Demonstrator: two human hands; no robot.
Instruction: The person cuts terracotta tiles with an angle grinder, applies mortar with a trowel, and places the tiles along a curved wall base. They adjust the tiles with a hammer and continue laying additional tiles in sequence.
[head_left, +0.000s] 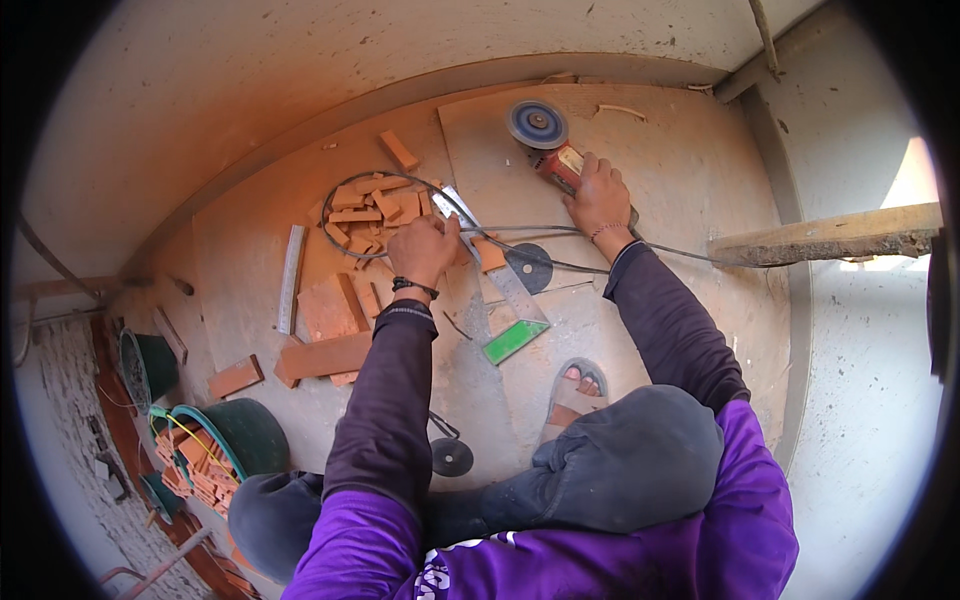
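My right hand is wrapped round the body of a red angle grinder, whose blue-grey cutting disc points to the far side. Over the near edge of a pile of cut terracotta pieces, my left hand is closed; its fingertips are partly hidden and I cannot make out what they hold. A black cable loops round the pile and passes by both hands. Between the hands lies a try square with a green handle, and a small terracotta piece rests at its metal blade.
Larger terracotta tiles and a whitish straight strip lie left of my arm. Black discs rest on the dusty board. A green bucket of terracotta pieces is at lower left. A wooden beam juts in from the right.
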